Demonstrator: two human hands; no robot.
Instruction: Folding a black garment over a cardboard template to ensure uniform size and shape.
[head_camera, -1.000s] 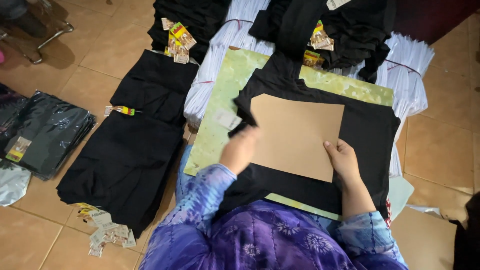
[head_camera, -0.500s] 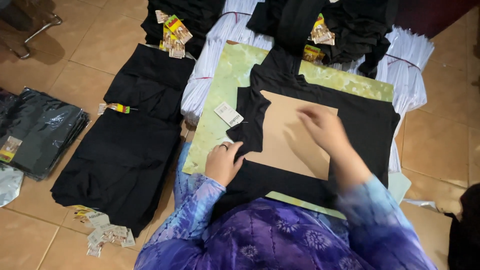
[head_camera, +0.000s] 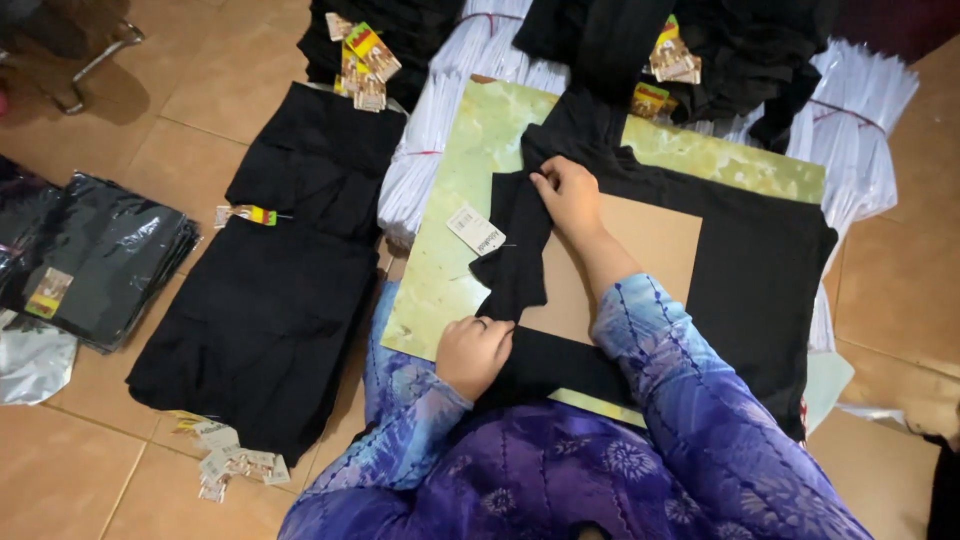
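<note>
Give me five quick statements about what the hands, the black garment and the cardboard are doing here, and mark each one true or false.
1. The right hand presses the black garment at the upper left corner of the brown cardboard sheet. True.
2. The left hand lifts the cardboard off the garment. False: it rests on the garment's folded edge at the cardboard's lower left corner.
3. The garment lies on a green marbled board. True.
4. A white tag lies on the board left of the garment. True.
5. The cardboard is fully covered by fabric. False: most of it shows; only its left edge is covered.
</note>
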